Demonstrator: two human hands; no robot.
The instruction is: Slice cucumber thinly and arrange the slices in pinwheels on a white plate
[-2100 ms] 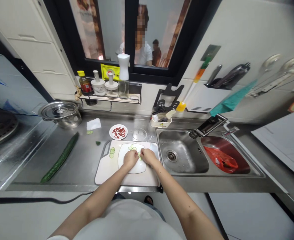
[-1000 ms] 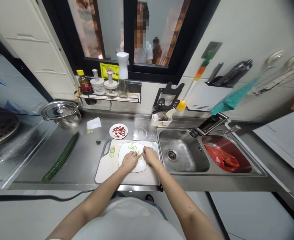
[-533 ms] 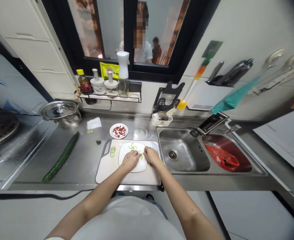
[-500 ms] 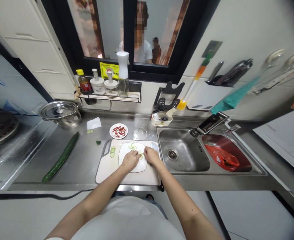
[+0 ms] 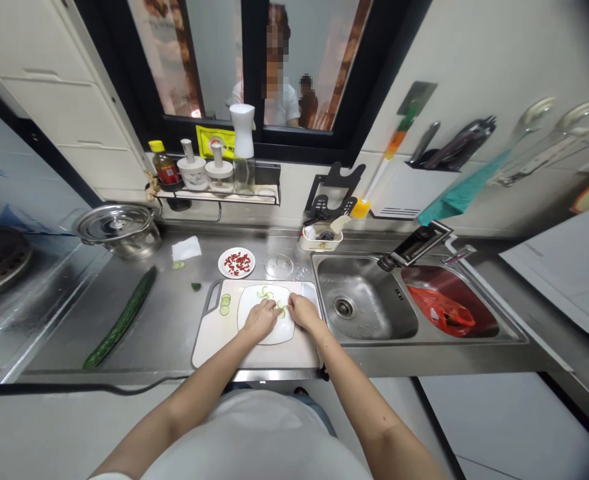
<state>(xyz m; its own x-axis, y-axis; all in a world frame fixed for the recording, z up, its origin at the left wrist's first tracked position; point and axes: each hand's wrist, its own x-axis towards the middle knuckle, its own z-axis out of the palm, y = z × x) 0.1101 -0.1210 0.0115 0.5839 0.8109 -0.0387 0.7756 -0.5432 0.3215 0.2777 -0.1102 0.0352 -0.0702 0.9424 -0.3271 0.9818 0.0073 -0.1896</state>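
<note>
Cucumber slices (image 5: 281, 309) lie between my hands on the white plate (image 5: 247, 305), with a far cluster (image 5: 265, 293) of pieces toward its back edge. My left hand (image 5: 261, 320) and right hand (image 5: 301, 311) come in from either side, fingers bent close to the nearer pieces — whether they are pinched together or apart, I cannot tell. Thin and probably wet, the slices could skid or stick to my skin if I press or lift carelessly. A stray knuckle might scatter the far cluster, and leaning on the rim could shift the plate across the cutting board (image 5: 214, 343).
</note>
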